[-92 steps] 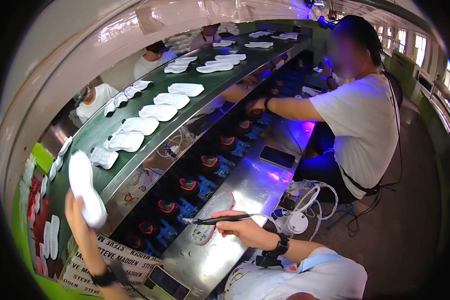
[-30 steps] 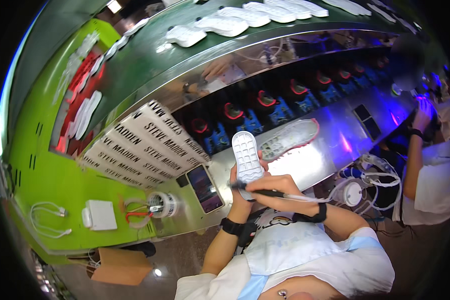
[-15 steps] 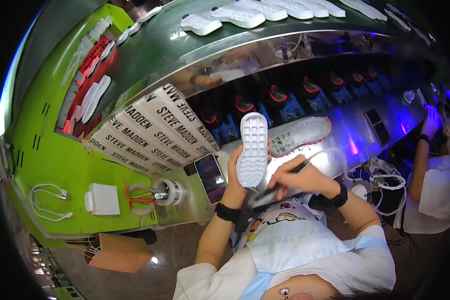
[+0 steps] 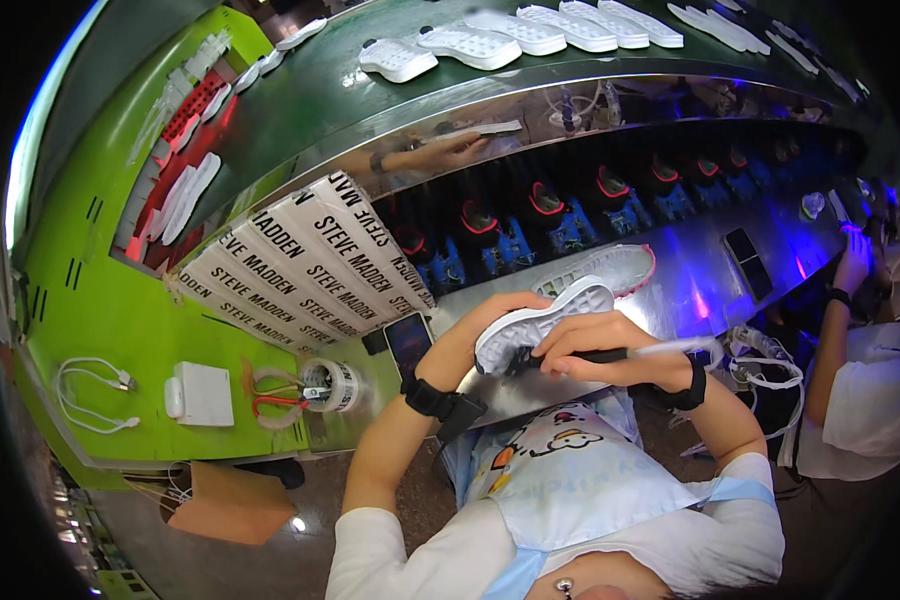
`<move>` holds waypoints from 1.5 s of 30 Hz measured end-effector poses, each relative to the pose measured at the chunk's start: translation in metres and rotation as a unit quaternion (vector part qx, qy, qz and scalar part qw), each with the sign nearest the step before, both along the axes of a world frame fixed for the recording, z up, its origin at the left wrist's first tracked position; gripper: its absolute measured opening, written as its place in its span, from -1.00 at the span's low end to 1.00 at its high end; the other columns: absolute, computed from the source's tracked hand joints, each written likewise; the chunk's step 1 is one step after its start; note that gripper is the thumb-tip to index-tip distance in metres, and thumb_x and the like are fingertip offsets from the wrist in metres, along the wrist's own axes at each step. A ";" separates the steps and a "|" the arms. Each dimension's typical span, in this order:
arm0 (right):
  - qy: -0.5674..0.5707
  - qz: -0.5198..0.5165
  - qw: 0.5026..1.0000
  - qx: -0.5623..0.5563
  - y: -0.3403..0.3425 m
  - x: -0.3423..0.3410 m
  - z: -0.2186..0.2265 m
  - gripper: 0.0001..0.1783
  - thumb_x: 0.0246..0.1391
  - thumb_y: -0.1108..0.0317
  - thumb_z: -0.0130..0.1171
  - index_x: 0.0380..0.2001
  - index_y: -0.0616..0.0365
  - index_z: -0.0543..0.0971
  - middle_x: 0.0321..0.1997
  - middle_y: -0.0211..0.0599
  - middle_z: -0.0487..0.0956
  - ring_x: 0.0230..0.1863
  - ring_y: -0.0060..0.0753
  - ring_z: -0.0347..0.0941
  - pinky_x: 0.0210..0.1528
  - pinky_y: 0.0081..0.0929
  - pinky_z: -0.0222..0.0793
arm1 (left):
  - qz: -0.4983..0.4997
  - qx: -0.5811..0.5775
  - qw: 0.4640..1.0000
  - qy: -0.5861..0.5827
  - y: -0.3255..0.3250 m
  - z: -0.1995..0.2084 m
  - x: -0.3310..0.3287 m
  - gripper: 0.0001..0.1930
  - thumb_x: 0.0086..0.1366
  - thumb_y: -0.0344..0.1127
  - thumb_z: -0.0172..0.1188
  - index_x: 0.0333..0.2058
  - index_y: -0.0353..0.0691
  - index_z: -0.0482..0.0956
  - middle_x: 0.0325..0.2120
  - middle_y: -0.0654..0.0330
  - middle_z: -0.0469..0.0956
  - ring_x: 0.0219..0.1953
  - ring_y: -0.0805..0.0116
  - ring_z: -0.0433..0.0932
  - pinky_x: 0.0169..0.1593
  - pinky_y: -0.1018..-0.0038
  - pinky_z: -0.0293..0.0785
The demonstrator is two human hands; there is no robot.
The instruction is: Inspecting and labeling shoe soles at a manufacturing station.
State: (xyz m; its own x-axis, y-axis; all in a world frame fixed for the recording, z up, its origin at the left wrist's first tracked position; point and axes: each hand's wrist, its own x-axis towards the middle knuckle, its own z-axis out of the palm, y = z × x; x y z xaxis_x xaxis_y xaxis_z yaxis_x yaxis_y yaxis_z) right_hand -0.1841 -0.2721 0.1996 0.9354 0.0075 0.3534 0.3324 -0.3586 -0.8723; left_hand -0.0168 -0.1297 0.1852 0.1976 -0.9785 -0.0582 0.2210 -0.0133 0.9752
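A white shoe sole [image 4: 588, 300] is tilted on its side, with my left hand [image 4: 475, 328] wrapped round its far edge. In my right hand [image 4: 600, 340] is a brush [image 4: 610, 355] with a dark handle and a pale end. Its dark head meets the sole near the end closest to me, and my right fingers lie close along the sole's near edge. Just beyond the held sole, a second grey-white sole with a red rim [image 4: 630, 262] lies on the metal bench [image 4: 685, 300].
A white box with printed stripes [image 4: 300, 265] stands at my left. By it are a phone [image 4: 407, 340], a tape roll [image 4: 342, 385] and scissors [image 4: 270, 400]. Dark shoes [image 4: 545, 200] line a lower shelf; white soles [image 4: 480, 45] lie above. Another person's arm [image 4: 838, 320] is at right.
The sole has turned from upright, tread facing me, to tilted sideways and lower. My right hand has brought the brush up against it. The other person's arm has barely moved.
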 end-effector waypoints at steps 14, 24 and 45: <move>-0.172 -0.164 0.935 0.265 -0.004 -0.022 0.018 -0.68 0.25 0.26 -0.08 -0.37 0.33 0.51 -0.20 0.06 0.54 -0.49 -0.21 0.53 -0.38 -0.38 0.49 | -0.099 -0.213 0.803 0.548 -0.012 0.082 0.138 -0.54 0.37 -0.26 -0.16 0.11 -0.51 0.23 -0.01 -0.24 0.40 -0.01 -0.04 0.48 -0.06 0.27 0.56; -0.131 -0.268 0.882 0.365 0.008 -0.038 -0.005 -0.75 0.04 0.62 0.05 -0.17 0.26 0.47 0.03 -0.09 0.44 -0.31 -0.42 0.48 -0.31 -0.51 0.44 | 0.282 0.219 0.647 -0.674 -0.128 0.138 0.283 -0.30 0.17 0.22 0.00 -0.24 -0.50 0.57 -0.14 -0.27 0.49 -0.05 -0.13 0.49 0.05 0.24 0.37; 0.041 -0.261 0.959 0.106 0.074 -0.002 -0.080 -0.79 0.03 0.54 0.16 -0.22 0.30 0.58 -0.23 -0.24 0.59 -0.30 -0.56 0.51 -0.23 -0.67 0.39 | 0.089 -0.072 0.796 0.595 0.030 -0.163 -0.036 -0.52 0.39 0.03 -0.16 0.08 -0.18 0.39 -0.04 0.06 0.51 -0.07 0.15 0.54 -0.05 0.20 0.52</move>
State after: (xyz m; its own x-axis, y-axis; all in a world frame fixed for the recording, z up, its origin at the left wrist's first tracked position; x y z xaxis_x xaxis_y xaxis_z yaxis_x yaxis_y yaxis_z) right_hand -0.1861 -0.1979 0.1201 0.8173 -0.5321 0.2209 0.0834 -0.2701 -0.9592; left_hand -0.0525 -0.1001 0.0223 0.2228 -0.9547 -0.1974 0.9747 0.2145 0.0627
